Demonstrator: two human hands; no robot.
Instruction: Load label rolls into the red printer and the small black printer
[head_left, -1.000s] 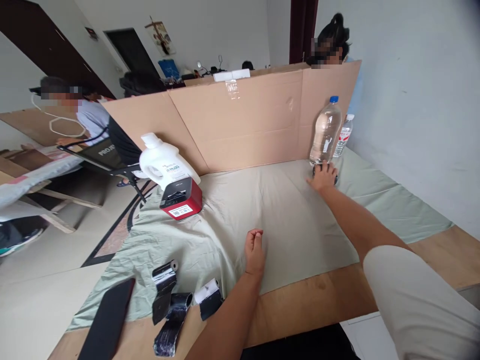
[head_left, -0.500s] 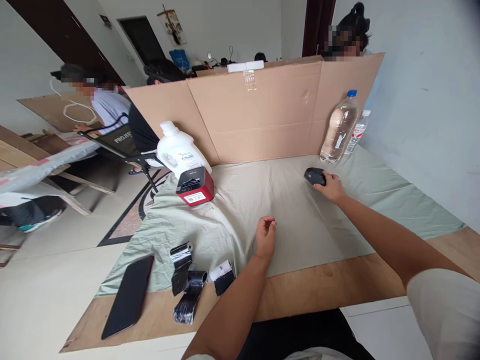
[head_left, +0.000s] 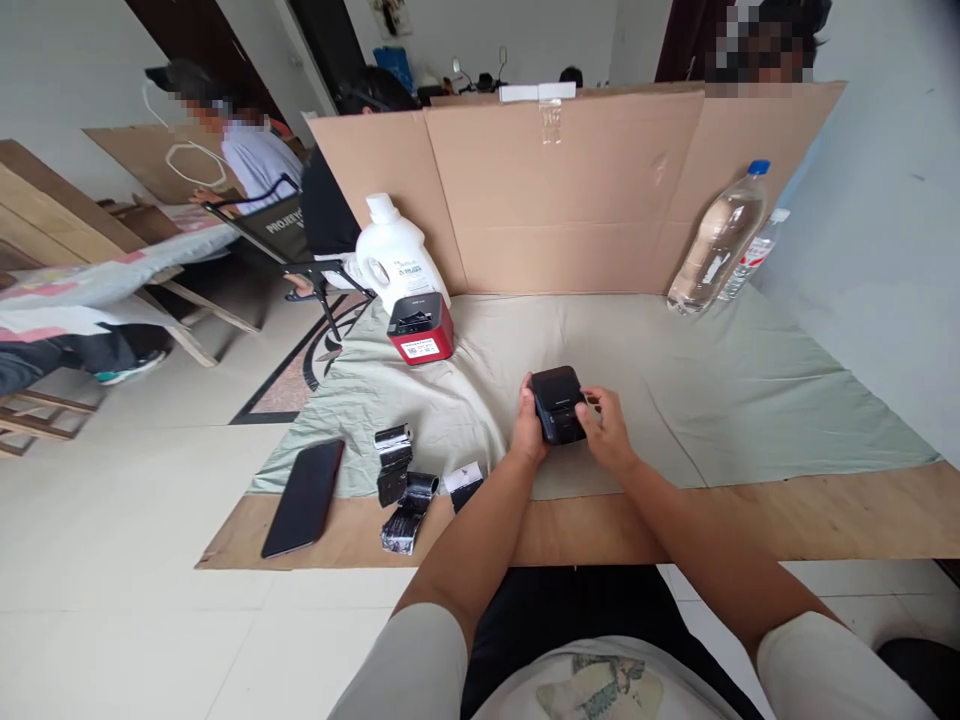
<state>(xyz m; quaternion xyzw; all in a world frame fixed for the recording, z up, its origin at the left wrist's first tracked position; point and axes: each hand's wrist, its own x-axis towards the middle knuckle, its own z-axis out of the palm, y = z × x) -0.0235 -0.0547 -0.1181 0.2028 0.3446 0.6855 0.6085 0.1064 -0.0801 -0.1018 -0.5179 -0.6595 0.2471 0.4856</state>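
A small black device (head_left: pixel 559 392), which looks like a portable label printer, is held up in front of me above the cloth. My left hand (head_left: pixel 531 428) wraps round its left side, fingers closed on it. At its right edge is my right hand (head_left: pixel 607 428), with the thumb on the front face and bent fingers along the side. Nearest to my left forearm lie small paper rolls: a black-and-white one (head_left: pixel 463 480), a dark one (head_left: pixel 421 488) with a loose printed tail, and another (head_left: pixel 394 437) partly unrolled.
A black phone-like slab (head_left: pixel 304 498) lies at the table's left corner. Behind are a red-and-black box-shaped device (head_left: pixel 421 335) and a white jug (head_left: pixel 405 255). A cardboard screen (head_left: pixel 570 200) stands at the back, with a large bottle (head_left: pixel 724 240) and smaller bottle (head_left: pixel 756 255) at right. People sit beyond.
My right hand has brought the black printer from the back right to the middle. My left hand, earlier loosely curled and holding nothing, now grips its left side. The camera view has shifted.
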